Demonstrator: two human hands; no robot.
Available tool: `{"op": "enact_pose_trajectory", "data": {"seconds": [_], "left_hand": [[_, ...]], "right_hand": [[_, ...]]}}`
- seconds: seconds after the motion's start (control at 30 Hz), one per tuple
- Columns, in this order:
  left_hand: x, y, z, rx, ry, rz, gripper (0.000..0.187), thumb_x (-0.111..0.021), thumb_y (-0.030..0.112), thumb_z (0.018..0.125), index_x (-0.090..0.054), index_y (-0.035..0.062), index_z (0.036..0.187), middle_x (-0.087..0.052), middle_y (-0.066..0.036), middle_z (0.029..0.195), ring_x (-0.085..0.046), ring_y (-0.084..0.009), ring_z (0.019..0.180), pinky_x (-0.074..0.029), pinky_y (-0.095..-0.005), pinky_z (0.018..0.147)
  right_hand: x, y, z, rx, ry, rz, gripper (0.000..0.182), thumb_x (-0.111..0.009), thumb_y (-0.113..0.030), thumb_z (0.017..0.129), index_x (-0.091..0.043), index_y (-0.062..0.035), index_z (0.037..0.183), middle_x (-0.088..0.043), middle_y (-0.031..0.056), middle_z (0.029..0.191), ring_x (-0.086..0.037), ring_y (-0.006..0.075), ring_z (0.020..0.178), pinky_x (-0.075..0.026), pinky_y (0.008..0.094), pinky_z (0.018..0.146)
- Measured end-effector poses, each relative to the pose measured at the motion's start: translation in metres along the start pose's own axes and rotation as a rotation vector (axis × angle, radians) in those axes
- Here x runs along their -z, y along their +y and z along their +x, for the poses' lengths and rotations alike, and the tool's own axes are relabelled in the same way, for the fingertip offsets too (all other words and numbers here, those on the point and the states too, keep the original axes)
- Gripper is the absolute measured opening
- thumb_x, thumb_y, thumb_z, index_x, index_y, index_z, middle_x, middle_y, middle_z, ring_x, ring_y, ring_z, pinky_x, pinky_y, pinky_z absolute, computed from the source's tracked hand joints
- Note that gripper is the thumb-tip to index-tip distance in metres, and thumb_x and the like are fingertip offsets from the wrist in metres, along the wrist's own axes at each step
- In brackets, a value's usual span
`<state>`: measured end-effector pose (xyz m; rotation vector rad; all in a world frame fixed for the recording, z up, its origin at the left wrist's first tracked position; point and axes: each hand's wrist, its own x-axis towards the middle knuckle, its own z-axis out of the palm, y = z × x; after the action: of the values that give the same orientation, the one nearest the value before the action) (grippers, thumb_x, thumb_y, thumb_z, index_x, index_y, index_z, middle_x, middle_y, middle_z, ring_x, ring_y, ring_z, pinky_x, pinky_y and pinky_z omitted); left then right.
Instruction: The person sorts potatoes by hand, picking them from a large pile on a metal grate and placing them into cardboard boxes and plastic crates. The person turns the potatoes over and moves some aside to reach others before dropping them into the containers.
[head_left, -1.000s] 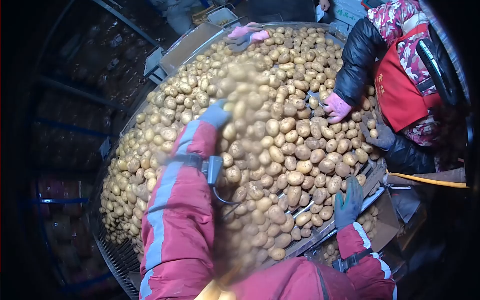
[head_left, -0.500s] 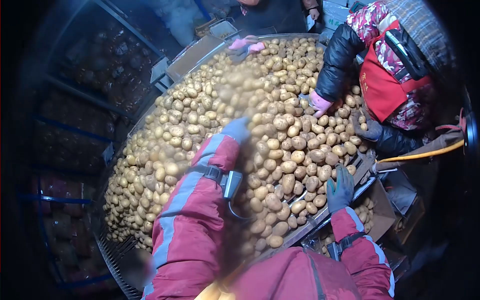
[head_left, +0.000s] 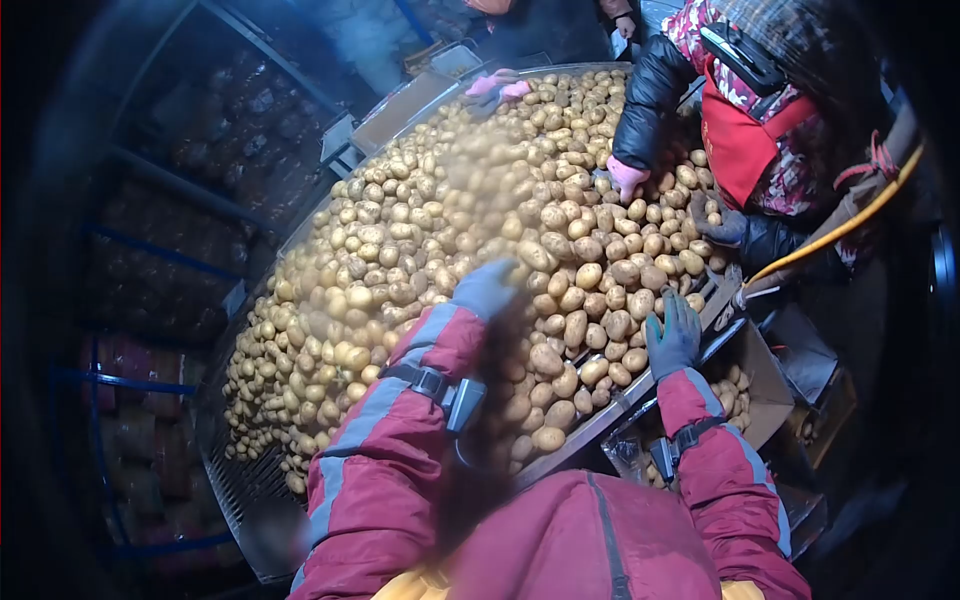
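Observation:
A broad heap of potatoes (head_left: 400,260) covers a large table with a metal edge (head_left: 590,425). My left hand (head_left: 485,288), in a grey-blue glove, reaches over the middle of the heap; its fingers are blurred, so whether a potato is in its grasp does not show. Near the right edge of the table, my right hand (head_left: 675,335), gloved in grey-green, lies palm down against the potatoes with fingers apart. Nothing shows in its grip.
At the right a co-worker in a red apron (head_left: 735,140) has a pink-gloved hand (head_left: 628,177) among the potatoes. Another pink-gloved hand (head_left: 497,88) touches the far side. Cardboard boxes (head_left: 765,390) stand below the right edge, near a yellow hose (head_left: 840,232).
The whole view has shifted a little. My left hand has drawn slightly nearer to me over the potatoes. My right hand stays by the table edge, fingers spread.

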<state>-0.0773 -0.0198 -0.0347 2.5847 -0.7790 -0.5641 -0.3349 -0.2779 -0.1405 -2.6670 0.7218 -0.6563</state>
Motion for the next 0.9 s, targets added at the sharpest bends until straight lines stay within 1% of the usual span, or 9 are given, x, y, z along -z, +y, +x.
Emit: {"op": "enact_pose_trajectory", "data": {"seconds": [0.13,0.23,0.37,0.43,0.53,0.63,0.77,0.87,0.9], "left_hand": [[-0.014,-0.002,-0.034,0.007,0.090,-0.116,0.053,-0.071,0.043,0.088,-0.062,0.0220,0.136,-0.067,-0.021,0.124,-0.066,-0.0372,0.112,-0.052,-0.0439,0.099],[-0.013,0.015,-0.071,0.126,-0.045,-0.944,0.054,-0.072,0.026,0.089,-0.059,0.0105,0.140,-0.068,-0.011,0.120,-0.067,-0.0222,0.107,-0.054,-0.0321,0.090],[-0.019,0.029,-0.112,0.104,-0.159,-1.238,0.057,-0.071,0.017,0.091,-0.054,0.0050,0.144,-0.066,-0.007,0.124,-0.067,-0.0171,0.105,-0.054,-0.0269,0.085],[-0.029,0.045,-0.129,0.143,-0.243,-1.289,0.058,-0.068,0.020,0.096,-0.049,0.0062,0.149,-0.065,-0.006,0.130,-0.066,-0.0179,0.113,-0.053,-0.0284,0.087],[-0.059,0.060,-0.145,0.104,-0.340,-1.445,0.056,-0.064,0.021,0.098,-0.047,0.0043,0.149,-0.062,-0.010,0.135,-0.064,-0.0212,0.118,-0.054,-0.0345,0.096],[-0.074,0.097,-0.167,0.192,-0.467,-1.524,0.059,-0.064,0.024,0.098,-0.044,0.0039,0.150,-0.062,-0.010,0.134,-0.063,-0.0225,0.119,-0.054,-0.0363,0.097],[-0.090,0.146,-0.186,0.070,-0.463,-1.294,0.058,-0.069,0.019,0.096,-0.048,0.0003,0.148,-0.063,-0.010,0.132,-0.063,-0.0186,0.115,-0.051,-0.0308,0.099],[-0.121,0.168,-0.201,-0.111,-0.494,-1.049,0.064,-0.070,0.007,0.095,-0.043,0.0014,0.153,-0.061,-0.010,0.135,-0.059,-0.0169,0.121,-0.050,-0.0287,0.101],[-0.125,0.185,-0.211,-0.133,-0.534,-0.975,0.066,-0.070,0.008,0.095,-0.041,0.0022,0.154,-0.061,-0.010,0.136,-0.059,-0.0168,0.122,-0.050,-0.0288,0.101]], "right_hand": [[-0.008,0.008,-0.004,0.014,0.020,-0.019,0.058,-0.067,-0.032,0.089,-0.056,-0.0053,0.140,-0.061,0.0161,0.136,-0.056,0.0328,0.125,-0.041,0.0452,0.109],[-0.011,0.019,-0.003,0.056,0.019,0.067,0.058,-0.069,-0.031,0.088,-0.057,-0.0064,0.139,-0.063,0.0158,0.135,-0.060,0.0311,0.121,-0.043,0.0439,0.106],[0.024,0.009,-0.011,-0.126,0.005,0.430,0.054,-0.070,-0.030,0.090,-0.058,-0.0057,0.137,-0.061,0.0180,0.137,-0.058,0.0369,0.126,-0.046,0.0460,0.106],[0.053,-0.009,-0.022,-0.301,-0.159,0.692,0.049,-0.071,-0.028,0.094,-0.061,-0.0055,0.137,-0.066,0.0138,0.129,-0.063,0.0293,0.117,-0.050,0.0385,0.102],[0.065,-0.018,-0.056,-0.538,-0.378,1.294,0.038,-0.066,-0.022,0.099,-0.064,-0.0041,0.133,-0.072,0.0071,0.109,-0.070,0.0114,0.083,-0.056,0.0253,0.071],[0.106,-0.042,-0.086,-0.615,-0.544,1.445,0.041,-0.062,-0.017,0.100,-0.059,-0.0018,0.137,-0.072,0.0110,0.112,-0.073,0.0165,0.081,-0.061,0.0292,0.071],[0.142,-0.049,-0.117,-0.846,-0.648,1.652,0.040,-0.066,-0.023,0.100,-0.062,-0.0056,0.136,-0.069,0.0012,0.100,-0.064,0.0095,0.081,-0.052,0.0232,0.070],[0.120,-0.035,-0.157,-0.734,-0.591,1.753,0.043,-0.070,-0.020,0.098,-0.056,-0.0131,0.138,-0.066,0.0032,0.107,-0.064,0.0145,0.091,-0.054,0.0328,0.075],[0.153,-0.046,-0.150,-0.977,-0.573,1.838,0.043,-0.072,-0.018,0.097,-0.056,-0.0134,0.135,-0.066,0.0043,0.109,-0.065,0.0162,0.095,-0.055,0.0355,0.078]]}}
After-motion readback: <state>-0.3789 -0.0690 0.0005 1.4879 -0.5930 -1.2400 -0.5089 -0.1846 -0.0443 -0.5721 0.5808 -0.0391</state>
